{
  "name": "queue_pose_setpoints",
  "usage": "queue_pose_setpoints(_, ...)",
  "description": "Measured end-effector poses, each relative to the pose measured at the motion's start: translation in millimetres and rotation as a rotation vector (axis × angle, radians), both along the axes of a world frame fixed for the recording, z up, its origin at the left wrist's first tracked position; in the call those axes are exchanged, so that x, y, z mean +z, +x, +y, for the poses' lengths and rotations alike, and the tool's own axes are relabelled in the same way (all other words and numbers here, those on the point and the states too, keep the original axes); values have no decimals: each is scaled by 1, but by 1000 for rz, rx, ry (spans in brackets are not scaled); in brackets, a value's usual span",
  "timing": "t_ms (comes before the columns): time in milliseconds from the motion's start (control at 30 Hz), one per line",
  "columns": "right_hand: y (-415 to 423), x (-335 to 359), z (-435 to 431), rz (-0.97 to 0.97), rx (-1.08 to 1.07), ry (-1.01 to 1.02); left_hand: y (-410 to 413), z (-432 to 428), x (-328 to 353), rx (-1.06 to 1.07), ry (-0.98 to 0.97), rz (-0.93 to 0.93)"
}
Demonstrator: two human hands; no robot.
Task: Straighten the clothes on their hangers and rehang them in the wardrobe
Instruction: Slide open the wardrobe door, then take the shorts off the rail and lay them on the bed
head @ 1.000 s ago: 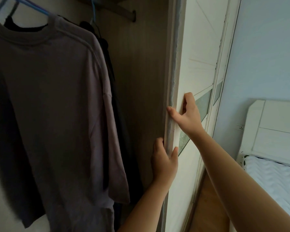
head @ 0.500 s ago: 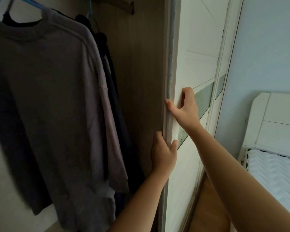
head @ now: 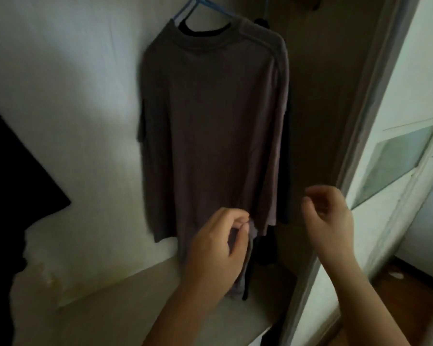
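The pale bottom shelf (head: 135,293) runs beneath a brown T-shirt (head: 210,121), which hangs from a blue hanger (head: 218,10), a dark garment (head: 268,250) hung just behind it.

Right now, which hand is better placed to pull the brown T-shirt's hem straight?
Left. The left hand is at the brown T-shirt's lower side edge, fingertips apparently pinching fabric; the right hand is blurred, off beside the sliding door, holding nothing.

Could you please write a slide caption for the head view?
Left hand pinches the side edge of a brown T-shirt on a blue hanger; right hand hovers empty nearby.
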State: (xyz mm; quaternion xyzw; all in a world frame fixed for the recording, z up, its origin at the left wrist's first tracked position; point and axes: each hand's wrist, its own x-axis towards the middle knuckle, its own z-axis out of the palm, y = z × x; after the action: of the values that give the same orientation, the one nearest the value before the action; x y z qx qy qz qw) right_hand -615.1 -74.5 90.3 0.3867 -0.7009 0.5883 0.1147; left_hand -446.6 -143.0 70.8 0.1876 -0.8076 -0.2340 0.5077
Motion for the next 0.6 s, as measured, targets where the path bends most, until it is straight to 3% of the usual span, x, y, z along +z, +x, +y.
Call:
queue_pose_setpoints(233,114,18,-44,31,359,32,146,17,43,575,-181,-56)
queue_pose_setpoints(600,263,88,-71,49,834,-126,269,75,128,993,-536,-61)
